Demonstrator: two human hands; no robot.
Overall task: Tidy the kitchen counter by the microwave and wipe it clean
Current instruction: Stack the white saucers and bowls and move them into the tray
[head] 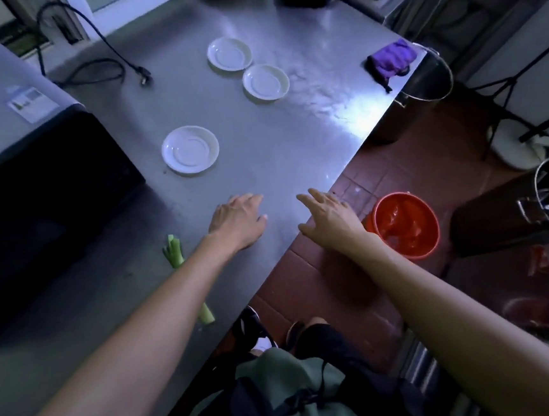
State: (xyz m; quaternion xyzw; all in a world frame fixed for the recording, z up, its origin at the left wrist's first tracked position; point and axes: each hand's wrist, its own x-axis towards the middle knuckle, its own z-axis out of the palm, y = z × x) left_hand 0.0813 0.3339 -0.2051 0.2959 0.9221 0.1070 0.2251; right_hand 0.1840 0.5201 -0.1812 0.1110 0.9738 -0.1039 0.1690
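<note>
Three white saucers lie on the steel counter [261, 149]: one near the middle [190, 149] and two touching each other farther back [229, 53] [265, 82]. A purple cloth [390, 57] is bunched at the counter's far right corner. A green vegetable stalk [174, 251] lies near the front, partly hidden under my left forearm. My left hand [239, 219] hovers palm down over the counter with relaxed fingers, holding nothing. My right hand [328, 214] reaches out over the counter's right edge, fingers spread, holding nothing.
The microwave [29, 156] stands at the left, with a black power cable [114, 66] loose behind it. A red bucket [404, 224] sits on the tiled floor below the right edge. Metal pots [428, 81] and a dark bin [499, 218] stand to the right.
</note>
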